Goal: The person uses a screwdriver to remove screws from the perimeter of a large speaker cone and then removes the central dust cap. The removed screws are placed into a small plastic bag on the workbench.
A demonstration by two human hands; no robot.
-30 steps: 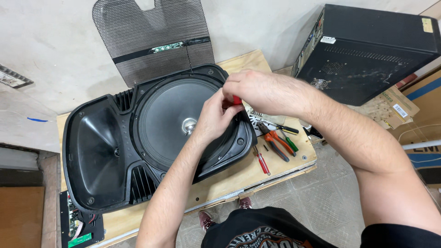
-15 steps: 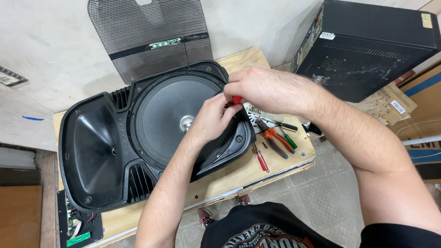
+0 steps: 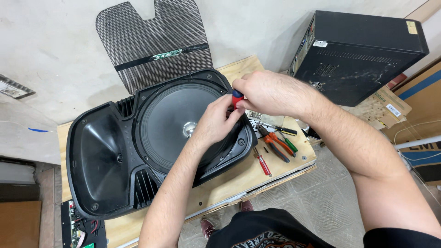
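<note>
Fingers: the right hand (image 3: 268,94) is clamped round a screwdriver handle (image 3: 237,98), red with a blue cap; the left hand (image 3: 213,124) pinches lower on the same tool, fingertips closed.
Screwdriver: upright at the right rim of the speaker cabinet (image 3: 98,160), beside the large cone (image 3: 177,121).
Speaker cabinet: black, lying face up on the wooden board (image 3: 239,177).
Loose tools: orange-handled pliers (image 3: 275,144) and a small red screwdriver (image 3: 263,164) just right of the cabinet.
Grille: black mesh panel (image 3: 154,43) leaning against the wall.
Packages: a black computer case (image 3: 363,57) with a small white sticker; cardboard boxes (image 3: 422,96) at right, with a white label and a blue stripe.
Room: pale plaster wall, tiled floor (image 3: 317,202).
</note>
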